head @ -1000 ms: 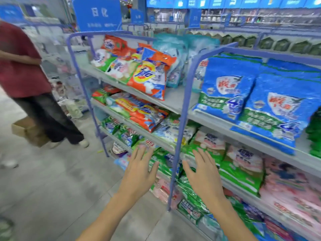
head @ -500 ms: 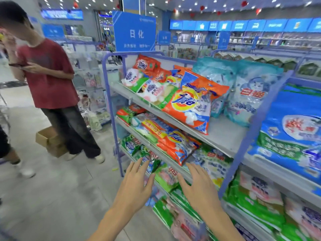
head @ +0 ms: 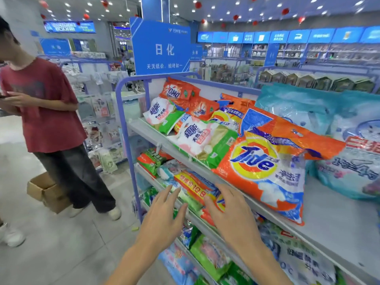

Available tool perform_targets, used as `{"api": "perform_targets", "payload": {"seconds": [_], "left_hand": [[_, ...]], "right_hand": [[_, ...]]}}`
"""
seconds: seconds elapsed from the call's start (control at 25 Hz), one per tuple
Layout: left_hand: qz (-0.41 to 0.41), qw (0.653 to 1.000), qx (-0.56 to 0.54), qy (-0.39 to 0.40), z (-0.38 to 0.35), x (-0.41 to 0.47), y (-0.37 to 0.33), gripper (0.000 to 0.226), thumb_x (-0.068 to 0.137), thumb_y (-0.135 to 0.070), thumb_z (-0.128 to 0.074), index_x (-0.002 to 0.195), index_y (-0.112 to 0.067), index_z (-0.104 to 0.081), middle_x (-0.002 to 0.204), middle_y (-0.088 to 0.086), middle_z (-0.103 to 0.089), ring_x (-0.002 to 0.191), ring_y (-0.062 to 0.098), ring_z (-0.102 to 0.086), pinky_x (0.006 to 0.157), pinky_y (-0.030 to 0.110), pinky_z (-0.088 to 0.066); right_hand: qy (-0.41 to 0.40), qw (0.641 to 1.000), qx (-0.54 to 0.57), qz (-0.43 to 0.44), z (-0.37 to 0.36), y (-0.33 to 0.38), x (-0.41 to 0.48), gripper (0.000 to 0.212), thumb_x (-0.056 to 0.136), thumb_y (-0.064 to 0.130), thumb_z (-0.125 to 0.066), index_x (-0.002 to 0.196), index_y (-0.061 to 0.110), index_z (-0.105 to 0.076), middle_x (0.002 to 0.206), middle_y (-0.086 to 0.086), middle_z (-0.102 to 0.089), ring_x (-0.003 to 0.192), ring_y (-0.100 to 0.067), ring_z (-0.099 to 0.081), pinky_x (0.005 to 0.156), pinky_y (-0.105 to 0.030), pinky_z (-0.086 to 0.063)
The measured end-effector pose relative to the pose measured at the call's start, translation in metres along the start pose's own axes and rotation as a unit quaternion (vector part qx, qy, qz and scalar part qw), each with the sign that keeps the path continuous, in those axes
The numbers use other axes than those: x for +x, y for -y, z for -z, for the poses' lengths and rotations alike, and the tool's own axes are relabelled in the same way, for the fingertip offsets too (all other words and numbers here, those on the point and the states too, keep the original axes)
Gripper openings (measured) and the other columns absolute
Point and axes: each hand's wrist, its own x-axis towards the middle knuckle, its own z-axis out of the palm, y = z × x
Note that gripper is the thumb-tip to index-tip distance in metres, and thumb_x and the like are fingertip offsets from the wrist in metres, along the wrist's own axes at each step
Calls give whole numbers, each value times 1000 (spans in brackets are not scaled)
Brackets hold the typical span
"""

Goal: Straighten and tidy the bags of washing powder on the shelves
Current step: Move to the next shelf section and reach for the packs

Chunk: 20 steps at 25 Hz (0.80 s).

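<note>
Gripping nothing, left hand (head: 162, 219) and right hand (head: 234, 214) spread open before the second-shelf bags (head: 193, 186); risks nudging the overhanging orange bag (head: 265, 171) off the top shelf (head: 337, 221).

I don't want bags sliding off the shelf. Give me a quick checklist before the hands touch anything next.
1. Left hand free: ok, fingers spread, holding nothing.
2. Right hand free: ok, open, holding nothing.
3. Big Tide bag seated on the top shelf: not ok, its lower edge hangs over the front lip.
4. Orange bag with the 10.8 price on the second shelf squared up: not ok, lying slanted.
5. Bystander in the red shirt clear of the rack: ok, standing apart to the left.
6. Bag seals intact: cannot tell.
</note>
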Motion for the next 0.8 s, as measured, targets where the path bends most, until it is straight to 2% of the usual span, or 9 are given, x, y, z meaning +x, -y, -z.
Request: {"api": "perform_targets", "payload": {"seconds": [0.2, 0.36, 0.48, 0.64, 0.72, 0.8], "left_hand": [[-44, 999, 2, 5, 25, 90, 46, 61, 103, -51, -43, 157, -26, -33, 167, -4, -23, 155, 16, -21, 125, 36, -24], [-90, 996, -21, 19, 57, 167, 78, 57, 104, -46, -46, 154, -18, -42, 163, -2, -31, 155, 14, -18, 122, 29, -20], [-114, 993, -22, 20, 74, 229, 100, 57, 105, -42, -48, 155, -16, -40, 164, 4, -33, 153, 19, -25, 121, 31, -22], [-102, 993, -58, 21, 88, 296, 117, 55, 104, -36, -52, 151, -8, -43, 158, 10, -42, 147, 24, -36, 118, 33, -27], [-80, 994, -77, 5, 90, 327, 120, 56, 104, -32, -54, 151, -5, -43, 156, 13, -46, 145, 26, -40, 115, 32, -28], [-38, 993, -112, -8, 91, 359, 121, 56, 103, -31, -56, 150, -4, -43, 152, 15, -49, 140, 29, -46, 111, 33, -33]], "right_hand": [[-45, 998, -39, 0, -24, 34, 82, 57, 99, 55, -49, 149, 28, -45, 150, 11, -48, 140, -9, -38, 113, -29, -32], [-75, 994, -72, -43, -39, 67, 152, 56, 100, 53, -50, 150, 29, -43, 153, 8, -46, 141, -14, -39, 111, -34, -35], [-84, 987, -120, -62, -50, 79, 199, 63, 98, 53, -54, 151, 24, -40, 154, 1, -44, 143, -20, -36, 110, -38, -37], [-36, 974, -208, -80, -50, 75, 249, 84, 94, 62, -55, 157, 14, -28, 164, -7, -28, 152, -23, -20, 121, -38, -22], [3, 966, -241, -99, -47, 68, 270, 98, 90, 71, -53, 160, 11, -20, 168, -7, -18, 155, -24, -12, 125, -39, -12], [35, 954, -276, -111, -45, 59, 290, 111, 82, 80, -53, 160, 11, -16, 169, -8, -14, 156, -25, -8, 127, -43, -8]]}}
